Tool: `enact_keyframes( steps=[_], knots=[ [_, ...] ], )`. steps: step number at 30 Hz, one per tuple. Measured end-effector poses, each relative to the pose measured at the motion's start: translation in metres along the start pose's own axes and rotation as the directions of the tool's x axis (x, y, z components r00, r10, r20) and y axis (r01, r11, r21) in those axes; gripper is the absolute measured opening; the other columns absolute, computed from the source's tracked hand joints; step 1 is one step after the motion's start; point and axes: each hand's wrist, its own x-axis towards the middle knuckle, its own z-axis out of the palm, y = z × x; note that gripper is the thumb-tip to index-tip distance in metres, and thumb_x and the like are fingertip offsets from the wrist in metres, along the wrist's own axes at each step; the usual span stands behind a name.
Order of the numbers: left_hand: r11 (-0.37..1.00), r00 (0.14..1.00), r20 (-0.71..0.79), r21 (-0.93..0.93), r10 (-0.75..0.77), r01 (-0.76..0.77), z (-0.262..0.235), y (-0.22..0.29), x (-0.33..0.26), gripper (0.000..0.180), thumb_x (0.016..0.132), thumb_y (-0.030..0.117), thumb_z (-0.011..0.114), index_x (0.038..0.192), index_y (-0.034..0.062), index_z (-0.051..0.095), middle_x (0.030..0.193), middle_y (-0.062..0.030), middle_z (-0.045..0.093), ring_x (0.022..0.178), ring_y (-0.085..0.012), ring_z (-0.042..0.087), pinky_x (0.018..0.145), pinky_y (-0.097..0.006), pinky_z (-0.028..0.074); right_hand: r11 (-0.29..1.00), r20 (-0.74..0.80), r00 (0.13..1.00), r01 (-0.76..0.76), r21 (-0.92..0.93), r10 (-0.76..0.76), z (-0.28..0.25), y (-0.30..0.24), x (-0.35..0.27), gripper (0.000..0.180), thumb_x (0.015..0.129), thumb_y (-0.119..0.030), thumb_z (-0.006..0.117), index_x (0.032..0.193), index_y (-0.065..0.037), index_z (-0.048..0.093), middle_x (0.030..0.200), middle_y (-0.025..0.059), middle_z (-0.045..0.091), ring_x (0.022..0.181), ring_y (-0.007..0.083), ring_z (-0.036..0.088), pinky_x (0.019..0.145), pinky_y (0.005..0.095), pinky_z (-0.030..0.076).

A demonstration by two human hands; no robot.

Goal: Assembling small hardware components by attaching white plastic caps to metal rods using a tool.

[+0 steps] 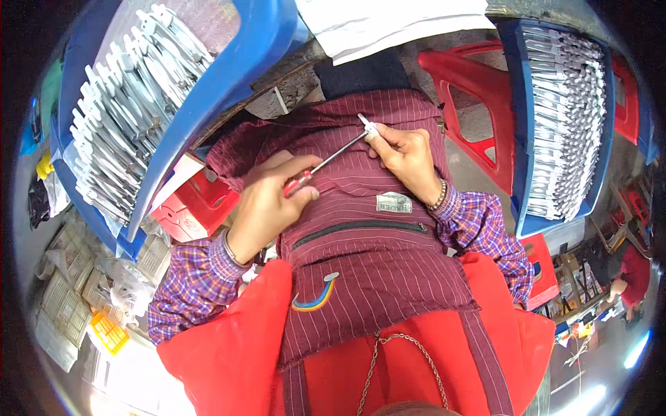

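Screwdriver (298, 183) against a small white part (371, 130), above the maroon apron (361, 253).
Over the apron, the left hand (267, 197) grips the screwdriver's red handle; the right hand (408, 159) pinches the white part. The apron's pale label (394, 202) bears dark lettering; blue bins (232, 73) flank it.

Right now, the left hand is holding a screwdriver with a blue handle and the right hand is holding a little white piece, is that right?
Not quite: in the head view, the screwdriver in the left hand has a red handle, not a blue one. The right hand does hold a little white piece.
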Motion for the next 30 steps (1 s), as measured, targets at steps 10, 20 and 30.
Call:
enact_keyframes(
  steps=[10, 20, 30],
  knots=[
    [0.986, 0.989, 0.090, -0.110, -0.114, 0.124, -0.004, 0.004, 0.002, 0.029, 0.081, 0.010, 0.063, 0.109, 0.0030, 0.062, 0.074, -0.0126, 0.060, 0.068, -0.0263, 0.060, 0.067, -0.034, 0.049, 0.998, -0.011, 0.998, 0.063, -0.004, -0.063, 0.003, 0.002, 0.000, 0.020, 0.088, -0.012, 0.062, 0.102, 0.000, 0.069, 0.058, 0.0043, 0.064, 0.046, 0.0042, 0.053, 0.042, 0.0221, 0.041],
    [0.956, 0.967, 0.149, -0.180, -0.208, 0.233, 0.000, -0.003, 0.001, 0.034, 0.081, 0.011, 0.065, 0.114, 0.0023, 0.061, 0.079, -0.0117, 0.064, 0.073, -0.0243, 0.063, 0.070, -0.032, 0.049, 0.998, -0.005, 0.998, 0.057, 0.002, -0.057, 0.000, -0.001, 0.000, 0.020, 0.088, -0.012, 0.062, 0.102, 0.001, 0.069, 0.059, 0.0059, 0.064, 0.046, 0.0047, 0.054, 0.042, 0.0229, 0.041],
    [0.952, 0.957, 0.186, -0.171, -0.223, 0.255, 0.001, -0.001, 0.001, 0.035, 0.083, 0.010, 0.064, 0.117, 0.0020, 0.058, 0.068, -0.0022, 0.058, 0.063, -0.0102, 0.055, 0.061, -0.027, 0.046, 0.997, -0.023, 0.997, 0.073, -0.018, -0.073, 0.001, 0.001, 0.000, 0.021, 0.088, -0.013, 0.063, 0.102, 0.002, 0.069, 0.058, 0.0061, 0.065, 0.046, 0.0039, 0.053, 0.042, 0.0232, 0.041]
  ],
)
